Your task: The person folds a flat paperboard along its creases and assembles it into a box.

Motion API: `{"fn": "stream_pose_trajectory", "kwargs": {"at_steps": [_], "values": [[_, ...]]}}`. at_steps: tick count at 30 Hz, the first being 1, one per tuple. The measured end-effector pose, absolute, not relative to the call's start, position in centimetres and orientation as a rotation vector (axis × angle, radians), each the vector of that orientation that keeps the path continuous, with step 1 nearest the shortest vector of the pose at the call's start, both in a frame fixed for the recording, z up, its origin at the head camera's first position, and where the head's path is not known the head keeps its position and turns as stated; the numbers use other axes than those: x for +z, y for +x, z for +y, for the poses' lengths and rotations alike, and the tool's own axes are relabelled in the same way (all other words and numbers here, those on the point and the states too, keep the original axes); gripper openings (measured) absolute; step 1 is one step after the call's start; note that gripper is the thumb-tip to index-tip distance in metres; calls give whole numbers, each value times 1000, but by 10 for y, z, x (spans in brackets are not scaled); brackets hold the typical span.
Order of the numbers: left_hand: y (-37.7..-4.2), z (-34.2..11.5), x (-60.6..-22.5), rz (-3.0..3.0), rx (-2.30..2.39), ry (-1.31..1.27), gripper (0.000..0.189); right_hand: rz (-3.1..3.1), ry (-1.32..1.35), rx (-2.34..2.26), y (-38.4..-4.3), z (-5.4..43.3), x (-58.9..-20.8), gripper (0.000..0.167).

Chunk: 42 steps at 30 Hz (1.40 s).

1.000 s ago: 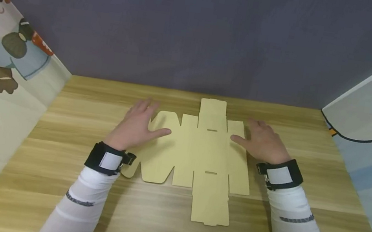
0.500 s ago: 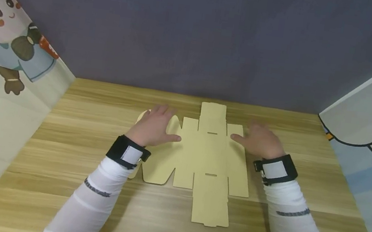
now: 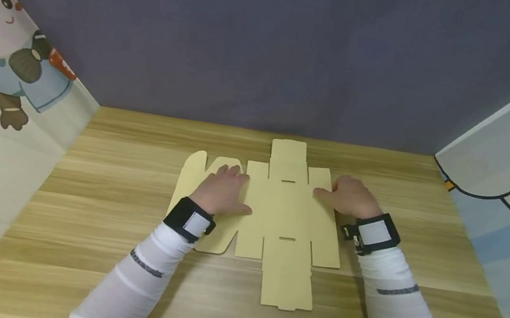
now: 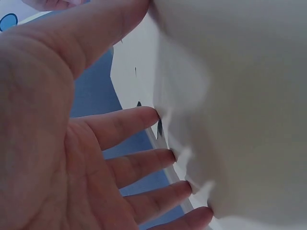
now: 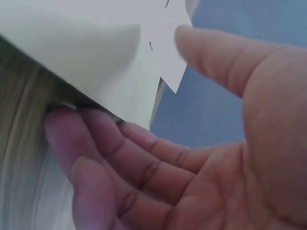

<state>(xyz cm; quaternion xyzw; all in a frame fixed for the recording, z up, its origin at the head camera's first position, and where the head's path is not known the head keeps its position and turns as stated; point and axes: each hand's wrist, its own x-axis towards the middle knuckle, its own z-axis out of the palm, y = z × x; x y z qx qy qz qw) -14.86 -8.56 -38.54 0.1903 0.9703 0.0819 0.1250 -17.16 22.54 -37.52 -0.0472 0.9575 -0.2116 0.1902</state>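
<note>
A flat, unfolded yellowish cardboard box blank (image 3: 289, 212), cut with flaps and two slots, lies on the wooden table. On its left panels rests my left hand (image 3: 222, 192), fingers spread; the left wrist view shows those fingertips (image 4: 165, 155) against the pale board. My right hand (image 3: 352, 197) is at the blank's right edge, its thumb over the side panel (image 3: 327, 234). From the right wrist, the bent fingers (image 5: 153, 172) reach the panel's edge, some tips partly hidden by it, while the thumb (image 5: 216, 50) stands apart from them.
A dark grey wall (image 3: 270, 47) rises behind the table (image 3: 81, 210). Cartoon-printed panels stand on both sides, one at the left (image 3: 5, 162) and one at the right (image 3: 502, 177). Both wrists wear black straps over white sleeves.
My left hand has moved rightward and down onto the blank, uncovering its leftmost flap. My right hand has stayed at the right edge, its fingers now more bent.
</note>
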Motion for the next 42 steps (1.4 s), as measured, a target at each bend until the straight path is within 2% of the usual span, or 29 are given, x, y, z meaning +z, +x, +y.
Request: {"fn": "stream_pose_trajectory", "kwargs": {"at_steps": [3,8,13,21,30,42], "values": [[-146,-87,-385,2826,246,527,85,2679,-168,-629,-172,227,-374,44],[-145,-91,-387,2834,242,496,87,2646,-197,-750,-173,229,-374,60],[-149,-96,-382,2906,309,532,83,2633,-225,-902,-169,229,-371,63],[-161,-87,-353,3062,594,723,70,2638,-237,-1041,-157,224,-356,51],[-170,-47,-310,3090,758,1020,57,2754,-254,-1110,-136,204,-335,42],[-182,-11,-282,3047,677,1127,43,2913,-342,-1172,-118,181,-322,30]]}}
